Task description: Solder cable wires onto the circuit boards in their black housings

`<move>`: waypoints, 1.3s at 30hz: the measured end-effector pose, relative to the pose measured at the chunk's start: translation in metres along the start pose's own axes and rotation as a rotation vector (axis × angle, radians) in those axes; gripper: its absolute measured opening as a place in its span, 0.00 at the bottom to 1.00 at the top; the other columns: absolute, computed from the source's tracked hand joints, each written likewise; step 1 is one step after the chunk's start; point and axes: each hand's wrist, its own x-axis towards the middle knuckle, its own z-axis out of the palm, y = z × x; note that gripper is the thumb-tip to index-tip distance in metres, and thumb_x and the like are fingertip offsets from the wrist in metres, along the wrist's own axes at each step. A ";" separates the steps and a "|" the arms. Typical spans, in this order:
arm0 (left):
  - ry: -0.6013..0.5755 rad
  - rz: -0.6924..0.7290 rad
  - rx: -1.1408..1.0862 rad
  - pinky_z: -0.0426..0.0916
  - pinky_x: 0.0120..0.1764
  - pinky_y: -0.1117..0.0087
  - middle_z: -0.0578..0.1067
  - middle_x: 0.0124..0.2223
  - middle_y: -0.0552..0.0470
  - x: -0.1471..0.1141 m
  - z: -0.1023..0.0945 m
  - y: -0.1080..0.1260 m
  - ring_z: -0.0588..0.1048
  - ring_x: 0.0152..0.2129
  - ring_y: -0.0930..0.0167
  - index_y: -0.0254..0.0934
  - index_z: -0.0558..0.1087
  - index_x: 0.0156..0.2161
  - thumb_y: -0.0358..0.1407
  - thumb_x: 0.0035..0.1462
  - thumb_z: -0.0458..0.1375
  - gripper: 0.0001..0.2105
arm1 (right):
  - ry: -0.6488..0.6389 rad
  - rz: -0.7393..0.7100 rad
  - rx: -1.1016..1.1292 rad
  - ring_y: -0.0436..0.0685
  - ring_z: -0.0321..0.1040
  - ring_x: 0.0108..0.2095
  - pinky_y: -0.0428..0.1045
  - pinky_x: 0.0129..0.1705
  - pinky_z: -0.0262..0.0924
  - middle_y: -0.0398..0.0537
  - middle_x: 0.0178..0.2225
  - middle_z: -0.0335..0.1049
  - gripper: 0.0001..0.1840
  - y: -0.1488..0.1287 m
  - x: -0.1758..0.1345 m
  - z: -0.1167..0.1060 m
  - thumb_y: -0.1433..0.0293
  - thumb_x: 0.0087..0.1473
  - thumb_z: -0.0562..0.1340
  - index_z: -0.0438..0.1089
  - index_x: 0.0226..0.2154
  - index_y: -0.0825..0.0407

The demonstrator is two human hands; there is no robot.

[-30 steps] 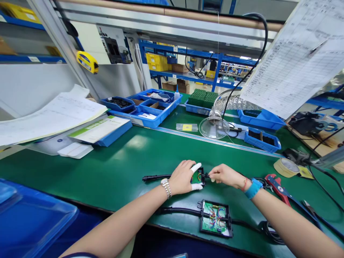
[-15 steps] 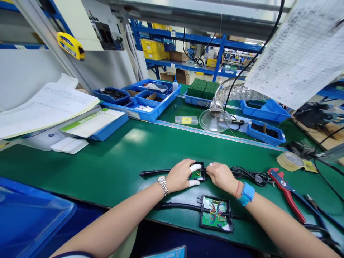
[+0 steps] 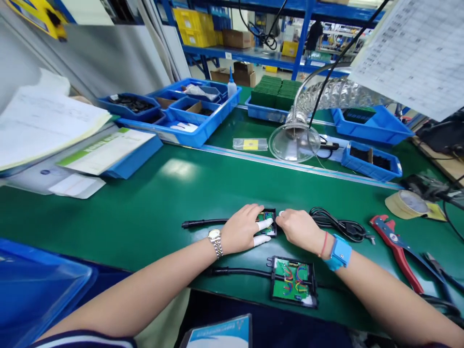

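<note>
My left hand (image 3: 248, 226), with white finger cots on two fingers, lies over a small open black case (image 3: 274, 211) and grips it, covering its left part. Inside sits a green circuit board (image 3: 268, 231) with coloured wires. A thick black cable (image 3: 203, 223) runs out to the left beneath this hand. At the case's right edge, my right hand (image 3: 295, 227) is closed in a pinch on the black cable there; its fingers hide the pinched part. Nearer to me lies a second open black case (image 3: 316, 290), its green board (image 3: 284, 290) showing coloured wires and a white patch.
To the right lie a coiled black cable (image 3: 339, 225), red-handled pliers (image 3: 400, 258) and a tape roll (image 3: 406, 204). A clear fume hood (image 3: 294, 142) hangs beyond my hands. Blue trays (image 3: 195, 137) stand at the back, papers (image 3: 47, 125) at left, a blue bin (image 3: 39, 285) at lower left.
The view has tilted down and shifted slightly. My left hand keeps its hold on the case; the right hand stays at its right edge, with the fingers turned further over.
</note>
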 end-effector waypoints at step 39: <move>-0.146 -0.085 0.067 0.53 0.53 0.49 0.62 0.57 0.40 0.005 -0.003 0.003 0.62 0.52 0.56 0.34 0.69 0.48 0.51 0.54 0.51 0.24 | 0.334 0.150 0.291 0.57 0.64 0.41 0.53 0.45 0.57 0.52 0.39 0.70 0.15 0.024 -0.097 -0.009 0.65 0.59 0.52 0.69 0.43 0.53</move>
